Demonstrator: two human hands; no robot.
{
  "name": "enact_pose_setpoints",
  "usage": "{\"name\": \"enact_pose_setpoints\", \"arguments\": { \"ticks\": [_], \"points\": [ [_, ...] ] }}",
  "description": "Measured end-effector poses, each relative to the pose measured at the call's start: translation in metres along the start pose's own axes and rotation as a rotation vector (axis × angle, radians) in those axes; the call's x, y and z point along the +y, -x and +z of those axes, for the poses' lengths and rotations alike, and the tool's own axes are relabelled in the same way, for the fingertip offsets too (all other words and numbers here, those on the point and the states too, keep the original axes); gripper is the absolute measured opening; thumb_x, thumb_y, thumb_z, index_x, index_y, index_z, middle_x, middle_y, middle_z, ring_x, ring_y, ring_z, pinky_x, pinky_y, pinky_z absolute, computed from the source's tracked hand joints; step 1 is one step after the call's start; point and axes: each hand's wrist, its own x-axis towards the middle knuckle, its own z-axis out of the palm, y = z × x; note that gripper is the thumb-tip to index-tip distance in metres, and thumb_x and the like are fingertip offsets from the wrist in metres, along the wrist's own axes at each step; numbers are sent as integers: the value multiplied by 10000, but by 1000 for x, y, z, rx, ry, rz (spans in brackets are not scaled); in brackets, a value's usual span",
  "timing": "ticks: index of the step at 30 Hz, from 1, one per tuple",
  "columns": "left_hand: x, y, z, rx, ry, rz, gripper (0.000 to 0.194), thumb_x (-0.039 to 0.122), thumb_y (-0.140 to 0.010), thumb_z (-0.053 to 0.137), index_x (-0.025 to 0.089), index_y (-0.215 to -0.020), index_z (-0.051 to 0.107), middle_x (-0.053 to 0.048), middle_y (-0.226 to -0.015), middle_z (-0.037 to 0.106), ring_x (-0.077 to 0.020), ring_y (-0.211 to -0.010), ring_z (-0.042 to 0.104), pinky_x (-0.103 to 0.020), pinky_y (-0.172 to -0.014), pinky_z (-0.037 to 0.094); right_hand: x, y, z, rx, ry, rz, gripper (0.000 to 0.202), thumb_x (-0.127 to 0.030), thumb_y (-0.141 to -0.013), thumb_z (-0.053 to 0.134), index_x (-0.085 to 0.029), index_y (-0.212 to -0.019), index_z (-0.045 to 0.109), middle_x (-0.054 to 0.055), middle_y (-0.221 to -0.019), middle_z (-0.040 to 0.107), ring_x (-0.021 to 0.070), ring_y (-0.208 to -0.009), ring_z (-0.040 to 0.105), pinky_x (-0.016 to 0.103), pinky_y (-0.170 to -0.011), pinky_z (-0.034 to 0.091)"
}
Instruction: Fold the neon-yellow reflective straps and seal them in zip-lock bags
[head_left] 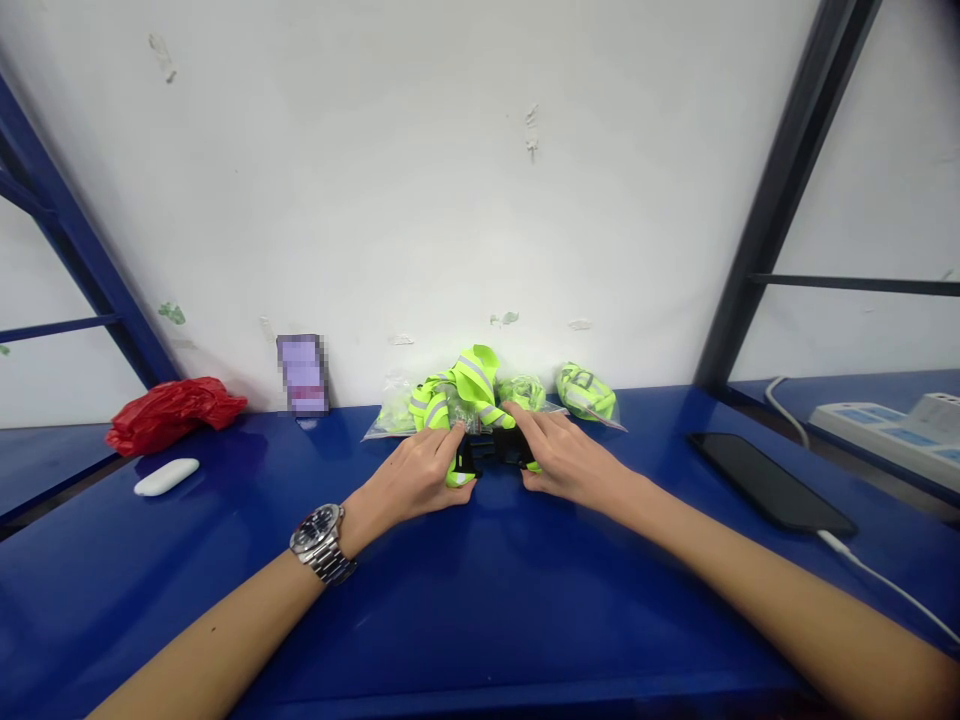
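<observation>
A fluorescent yellow-green belt with silver reflective stripes (474,372) is bunched up just beyond my hands. Its black plastic buckle (510,446) lies between them, with dark prongs showing in the gap; whether its halves are joined I cannot tell. My left hand (424,468), below a metal wristwatch (319,540), pinches the left buckle end (465,457) and the strap by it. Fingers of my right hand (566,455) close around the right buckle end. Behind the belt lie clear bags of similar yellow-green material, one at the left (395,410) and one at the right (586,392).
On the blue table (480,620), a red plastic bag (174,412) and a white earbud case (166,477) lie left. A blurred phone (304,375) leans on the wall. Right are a black phone (769,480) with a white cable (892,580) and a power strip (885,435).
</observation>
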Motion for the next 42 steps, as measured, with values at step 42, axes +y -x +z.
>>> {"name": "enact_pose_setpoints", "arguments": {
  "ticks": [42],
  "points": [
    [53, -31, 6, 263, 1664, -892, 479, 354, -808, 687, 195, -1232, 531, -105, -1261, 605, -261, -1170, 575, -381, -966, 495, -8, -6, -22, -170, -759, 120, 342, -290, -668, 686, -178, -976, 591, -11, -748, 614, 156, -657, 556, 261, -621, 433]
  ]
}}
